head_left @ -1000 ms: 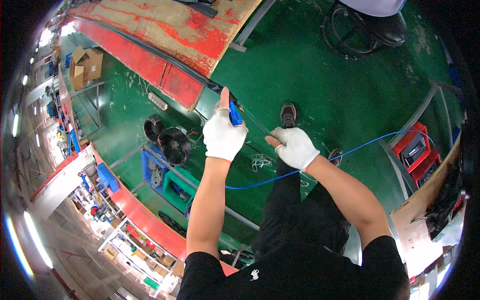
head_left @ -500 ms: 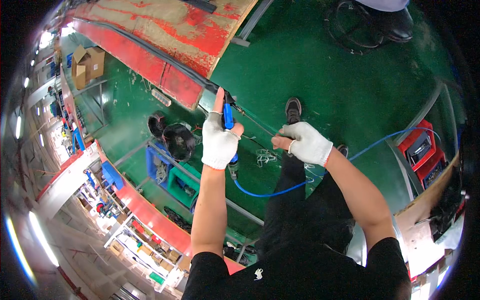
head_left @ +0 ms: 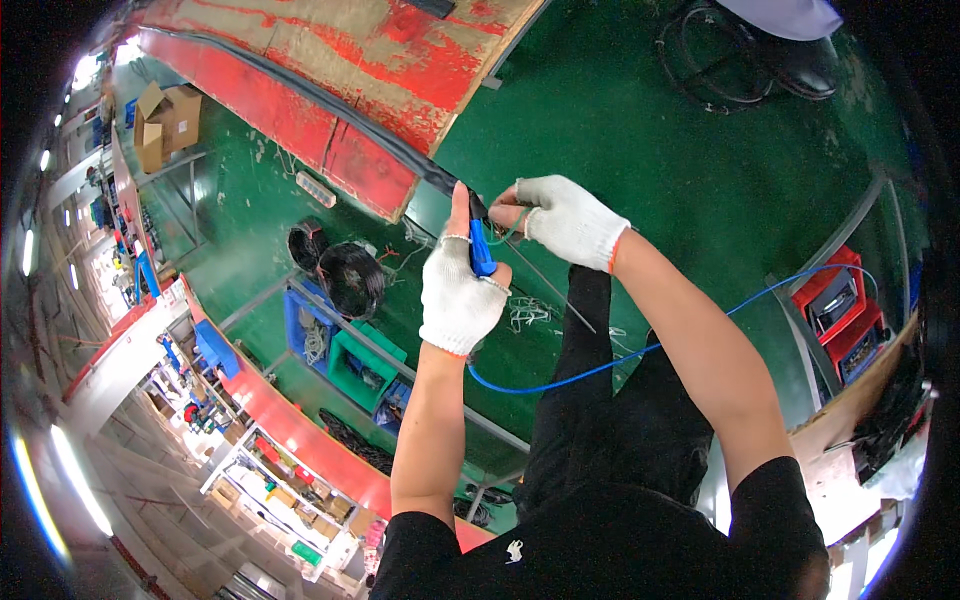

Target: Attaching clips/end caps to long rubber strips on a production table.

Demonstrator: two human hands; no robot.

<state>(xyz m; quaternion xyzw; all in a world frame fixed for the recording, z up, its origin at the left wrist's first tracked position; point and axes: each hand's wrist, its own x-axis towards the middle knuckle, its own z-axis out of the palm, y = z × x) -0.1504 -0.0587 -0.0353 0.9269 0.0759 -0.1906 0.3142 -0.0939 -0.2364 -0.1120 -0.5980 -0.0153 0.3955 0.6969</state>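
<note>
- The left hand [head_left: 462,298] grips a blue tool [head_left: 482,252], its index finger stretched ahead along the end of a black sleeve [head_left: 395,150].
- The right hand [head_left: 575,222] has thumb and forefinger bent together at that sleeve's end, just right of the left index fingertip; whether they pinch the thin strands there, I cannot tell.
- Best to brace the sleeve's end with the left index finger and work close to its mouth, tool tip clear of the right fingertips.
- A thin rod [head_left: 558,292] slants away below the right fingers; it could snag the glove.
- A blue hose [head_left: 535,390] loops below both hands and could tug.
- Beyond the left fingertips lies a worn red bench [head_left: 440,85]; coils [head_left: 352,284] sit left of them.
</note>
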